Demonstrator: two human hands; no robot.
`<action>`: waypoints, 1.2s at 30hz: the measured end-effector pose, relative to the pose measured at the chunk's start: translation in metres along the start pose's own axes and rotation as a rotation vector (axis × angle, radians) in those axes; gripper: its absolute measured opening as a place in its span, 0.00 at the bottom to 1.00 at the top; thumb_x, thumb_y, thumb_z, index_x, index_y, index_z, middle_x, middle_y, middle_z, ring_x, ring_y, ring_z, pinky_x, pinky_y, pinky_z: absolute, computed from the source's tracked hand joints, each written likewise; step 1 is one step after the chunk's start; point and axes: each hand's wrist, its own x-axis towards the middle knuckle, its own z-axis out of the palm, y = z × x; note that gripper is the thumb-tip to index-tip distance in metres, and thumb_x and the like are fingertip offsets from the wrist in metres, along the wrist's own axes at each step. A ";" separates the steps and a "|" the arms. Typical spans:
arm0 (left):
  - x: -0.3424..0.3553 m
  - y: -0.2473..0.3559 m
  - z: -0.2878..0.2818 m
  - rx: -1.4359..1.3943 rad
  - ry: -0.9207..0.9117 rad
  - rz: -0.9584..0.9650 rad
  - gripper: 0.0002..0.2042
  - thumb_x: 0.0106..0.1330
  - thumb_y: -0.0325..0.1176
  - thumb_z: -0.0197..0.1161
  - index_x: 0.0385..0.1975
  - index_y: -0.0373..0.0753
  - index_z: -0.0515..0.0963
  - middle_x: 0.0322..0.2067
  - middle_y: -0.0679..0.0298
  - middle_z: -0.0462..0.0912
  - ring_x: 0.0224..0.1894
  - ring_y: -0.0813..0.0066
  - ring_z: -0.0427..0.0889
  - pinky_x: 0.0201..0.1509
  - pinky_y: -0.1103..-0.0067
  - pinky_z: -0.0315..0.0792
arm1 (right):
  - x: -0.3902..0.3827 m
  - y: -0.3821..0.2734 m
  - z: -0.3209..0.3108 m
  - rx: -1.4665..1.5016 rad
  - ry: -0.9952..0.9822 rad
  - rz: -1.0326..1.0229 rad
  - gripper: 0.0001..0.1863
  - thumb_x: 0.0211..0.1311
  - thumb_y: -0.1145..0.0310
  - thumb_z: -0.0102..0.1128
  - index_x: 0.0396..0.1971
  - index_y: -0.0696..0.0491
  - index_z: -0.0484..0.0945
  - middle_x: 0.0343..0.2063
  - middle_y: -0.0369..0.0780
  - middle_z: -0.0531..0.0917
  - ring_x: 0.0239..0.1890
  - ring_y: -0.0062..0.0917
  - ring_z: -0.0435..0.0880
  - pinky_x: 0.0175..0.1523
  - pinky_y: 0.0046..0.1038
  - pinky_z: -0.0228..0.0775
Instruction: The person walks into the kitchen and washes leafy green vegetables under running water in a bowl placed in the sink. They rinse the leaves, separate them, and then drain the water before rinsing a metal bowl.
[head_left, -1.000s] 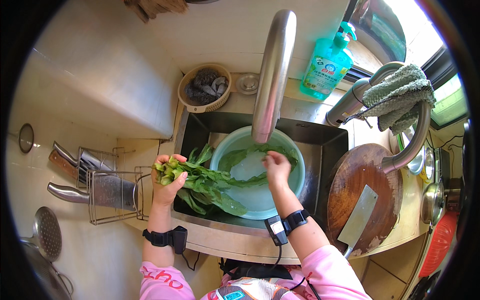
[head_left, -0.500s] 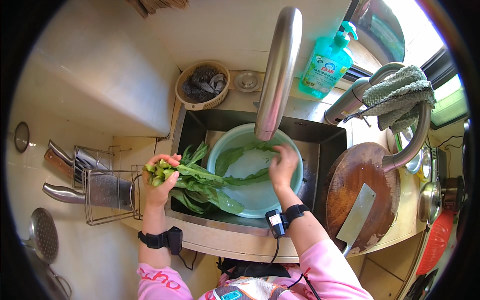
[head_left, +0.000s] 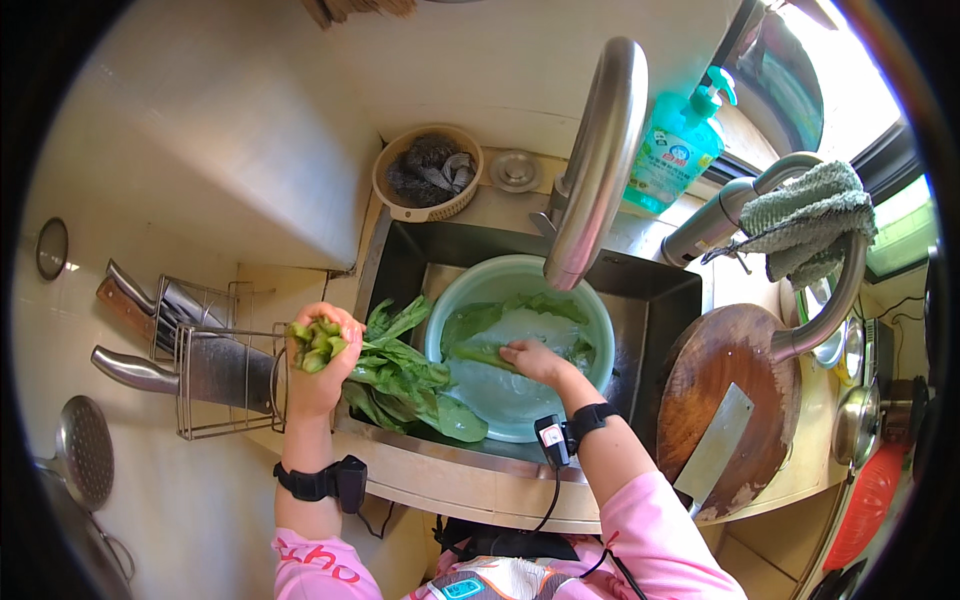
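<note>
My left hand is closed round the cut stems of a bunch of leafy greens, whose leaves hang over the left rim of the sink and into the pale green plastic basin. My right hand is inside the basin, fingers closed on a leaf at the water. Another green leaf lies in the water beyond it. The basin stands in the dark metal sink, with a steel faucet arched above it.
A wooden board with a cleaver sits right of the sink, beside a curved tap draped with a cloth. A soap bottle and a scrubber basket stand behind. A knife rack is at the left.
My right hand has moved down from the back of the basin and toward the left, now gripping a leaf there. My left hand still holds the bunch. The view has shifted slightly.
</note>
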 end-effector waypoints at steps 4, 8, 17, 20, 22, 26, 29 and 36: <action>0.008 -0.007 0.013 -0.018 0.073 -0.099 0.12 0.50 0.16 0.58 0.34 0.36 0.69 0.28 0.68 0.73 0.31 0.82 0.73 0.33 0.86 0.67 | -0.026 -0.043 -0.020 0.359 -0.006 -0.151 0.15 0.66 0.59 0.47 0.35 0.55 0.77 0.28 0.32 0.78 0.31 0.15 0.71 0.38 0.19 0.64; 0.018 -0.012 0.033 0.018 -0.016 -0.196 0.19 0.49 0.19 0.60 0.45 0.31 0.72 0.35 0.64 0.78 0.31 0.84 0.73 0.35 0.86 0.69 | -0.045 -0.076 -0.015 0.587 -0.002 -0.272 0.14 0.67 0.61 0.46 0.38 0.55 0.75 0.30 0.31 0.77 0.33 0.13 0.71 0.40 0.18 0.63; 0.022 -0.023 0.055 0.122 -0.086 -0.253 0.17 0.48 0.22 0.63 0.40 0.34 0.74 0.34 0.66 0.78 0.36 0.81 0.76 0.41 0.82 0.71 | -0.071 -0.110 0.000 0.446 -0.087 -0.451 0.17 0.58 0.71 0.53 0.48 0.59 0.71 0.39 0.36 0.77 0.43 0.19 0.73 0.51 0.21 0.64; 0.020 -0.029 0.065 0.258 -0.114 -0.248 0.16 0.46 0.24 0.63 0.38 0.34 0.74 0.33 0.67 0.78 0.34 0.81 0.76 0.39 0.82 0.72 | -0.076 -0.124 0.002 0.439 0.045 -0.663 0.22 0.54 0.74 0.55 0.51 0.60 0.69 0.42 0.41 0.77 0.44 0.21 0.75 0.50 0.24 0.67; 0.022 -0.032 0.069 0.271 -0.107 -0.261 0.19 0.46 0.22 0.62 0.42 0.34 0.73 0.36 0.66 0.78 0.37 0.80 0.76 0.42 0.82 0.72 | -0.075 -0.128 0.002 0.482 0.110 -0.707 0.21 0.56 0.73 0.56 0.51 0.60 0.70 0.40 0.41 0.79 0.40 0.19 0.77 0.46 0.22 0.69; 0.022 -0.037 0.075 0.295 -0.146 -0.235 0.30 0.45 0.21 0.61 0.54 0.35 0.64 0.38 0.65 0.78 0.41 0.81 0.76 0.47 0.83 0.70 | -0.065 -0.120 0.001 0.417 0.258 -0.519 0.14 0.61 0.73 0.55 0.45 0.61 0.75 0.37 0.37 0.80 0.40 0.16 0.76 0.47 0.18 0.68; 0.016 -0.040 0.078 0.313 -0.175 -0.248 0.34 0.44 0.21 0.61 0.57 0.34 0.62 0.45 0.64 0.76 0.42 0.81 0.75 0.48 0.84 0.69 | -0.047 -0.100 0.007 0.618 0.275 -0.521 0.13 0.61 0.73 0.54 0.44 0.62 0.74 0.36 0.38 0.81 0.39 0.16 0.76 0.45 0.18 0.68; 0.016 -0.033 0.058 0.417 -0.139 -0.105 0.32 0.48 0.16 0.58 0.57 0.35 0.60 0.51 0.59 0.72 0.32 0.84 0.73 0.38 0.85 0.70 | 0.014 0.033 0.003 0.651 0.655 0.302 0.14 0.48 0.66 0.66 0.31 0.62 0.80 0.25 0.40 0.81 0.27 0.23 0.78 0.31 0.25 0.69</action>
